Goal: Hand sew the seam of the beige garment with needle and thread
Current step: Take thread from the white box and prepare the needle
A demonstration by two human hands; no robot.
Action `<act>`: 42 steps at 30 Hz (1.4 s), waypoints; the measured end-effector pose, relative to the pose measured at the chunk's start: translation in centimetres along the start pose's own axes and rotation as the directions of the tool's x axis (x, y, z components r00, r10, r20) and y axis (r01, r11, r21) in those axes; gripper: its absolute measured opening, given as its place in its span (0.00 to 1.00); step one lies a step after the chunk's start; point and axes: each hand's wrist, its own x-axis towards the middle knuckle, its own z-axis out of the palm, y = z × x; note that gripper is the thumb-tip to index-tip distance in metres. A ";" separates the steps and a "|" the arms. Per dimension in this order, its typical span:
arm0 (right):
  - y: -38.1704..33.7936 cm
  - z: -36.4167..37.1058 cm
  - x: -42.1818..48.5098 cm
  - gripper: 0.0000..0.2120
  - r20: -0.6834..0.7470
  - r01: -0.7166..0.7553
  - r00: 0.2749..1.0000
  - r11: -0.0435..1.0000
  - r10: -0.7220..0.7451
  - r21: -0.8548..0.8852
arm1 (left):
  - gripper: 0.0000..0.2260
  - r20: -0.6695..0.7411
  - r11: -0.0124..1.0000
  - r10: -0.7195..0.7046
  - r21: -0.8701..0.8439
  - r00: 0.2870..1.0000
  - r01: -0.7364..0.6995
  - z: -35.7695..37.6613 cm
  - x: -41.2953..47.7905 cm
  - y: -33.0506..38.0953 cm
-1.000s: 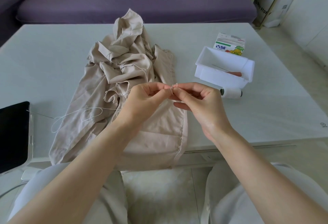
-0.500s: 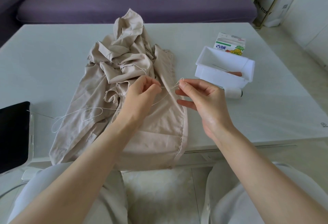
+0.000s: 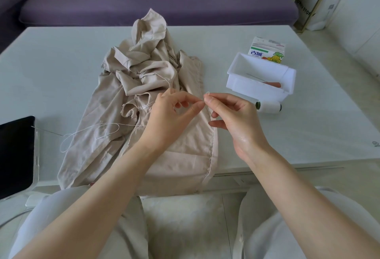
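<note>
Right hand [image 3: 232, 115]: thumb and forefinger pinch the white thread [image 3: 207, 93]; a small loop pokes up above the fingertips.
Left hand [image 3: 170, 115]: thumb and forefinger pinch it too, tips touching the right fingertips.
Beige garment [image 3: 144, 78]: crumpled beneath both hands' fingers.
Spool [image 3: 268, 106]: just right of the right fingers.
White tray [image 3: 261, 86]: beyond the spool.

The beige garment [image 3: 164, 86] lies crumpled mid-table [image 3: 61, 63], bunched high at the far end, flatter toward the near edge, where it droops over. A stitched seam [image 3: 211, 141] runs down its right side. White thread [image 3: 98, 127] loops over its left part to a thin needle [image 3: 47, 130] lying beside it. The thread's other end is pinched by the left hand [image 3: 170, 119] and right hand [image 3: 232, 119].
</note>
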 end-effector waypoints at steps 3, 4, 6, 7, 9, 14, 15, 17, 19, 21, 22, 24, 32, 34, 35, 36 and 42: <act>-0.3 -0.1 0.2 0.03 -0.022 -0.024 0.999 0.999 0.025 0.040 | 0.05 0.023 1.000 -0.012 0.008 1.000 0.011 -0.1 -0.1 0.0; -0.4 -0.2 0.4 0.03 -0.040 -0.038 0.998 0.997 0.041 0.072 | 0.06 0.030 1.000 -0.016 0.006 0.999 0.016 -0.2 -0.2 0.0; -0.7 -0.6 0.7 0.03 -0.062 -0.064 0.995 0.989 0.073 0.137 | 0.02 0.041 1.000 -0.015 0.008 0.999 0.015 -0.3 -0.2 0.2; -0.9 -0.8 0.9 0.03 -0.061 -0.078 0.994 0.984 0.089 0.162 | 0.03 0.041 1.000 -0.009 0.004 0.999 0.009 -0.4 -0.2 0.2; -1.1 -1.1 1.1 0.02 -0.033 -0.118 0.991 0.971 0.128 0.210 | 0.06 0.041 1.000 -0.003 0.007 0.999 0.002 -0.6 -0.3 0.2; -1.2 -1.5 1.3 0.07 0.126 -0.287 0.958 0.888 0.258 0.360 | 0.09 0.023 1.000 0.000 0.029 1.000 0.000 -1.0 -0.4 -0.1; -1.3 -1.7 1.4 0.07 0.156 -0.325 0.946 0.851 0.285 0.413 | 0.10 0.020 1.000 0.003 0.030 1.000 -0.003 -1.1 -0.4 -0.1; -1.5 -2.1 1.6 0.06 0.191 -0.372 0.928 0.779 0.319 0.505 | 0.09 0.025 1.000 -0.016 0.009 1.000 0.015 -1.5 -0.5 -0.2; -1.6 -2.6 1.9 0.06 0.190 -0.383 0.922 0.728 0.336 0.568 | 0.06 0.015 0.998 -0.050 -0.023 0.999 0.050 -2.0 -0.5 -0.4; -1.6 -3.1 2.1 0.06 0.184 -0.383 0.920 0.694 0.346 0.610 | 0.07 -0.027 0.996 -0.064 -0.071 0.998 0.062 -2.4 -0.5 -0.7; -1.6 -3.4 2.1 0.06 0.187 -0.386 0.918 0.680 0.349 0.624 | 0.07 -0.036 0.985 -0.087 -0.156 0.996 0.080 -2.6 -0.5 -0.7; -1.4 -3.9 2.1 0.06 0.206 -0.407 0.908 0.650 0.364 0.642 | 0.09 0.030 0.881 -0.119 -0.458 0.992 0.119 -3.2 -0.6 -0.3; 0.2 -5.5 1.5 0.12 0.328 -0.544 0.828 0.513 0.455 0.664 | 0.08 0.260 0.404 -0.005 -0.883 0.966 0.240 -5.3 -1.5 -0.5; 0.1 -6.2 1.2 0.23 0.371 -0.549 0.829 0.485 0.418 0.681 | 0.08 0.284 0.578 -0.020 -0.779 0.959 0.243 -5.6 -2.1 -0.8; 0.0 -6.5 1.0 0.24 0.368 -0.544 0.833 0.493 0.413 0.679 | 0.08 0.303 0.653 -0.029 -0.716 0.952 0.248 -5.7 -2.4 -1.0; -0.1 -6.8 1.0 0.22 0.350 -0.534 0.839 0.506 0.417 0.677 | 0.09 0.327 0.713 -0.053 -0.649 0.944 0.265 -5.6 -2.8 -1.2; -2.7 -7.7 0.1 0.21 0.226 -0.446 0.886 0.610 0.405 0.655 | 0.07 0.412 0.959 -0.208 -0.091 0.887 0.267 -6.2 -3.9 -3.2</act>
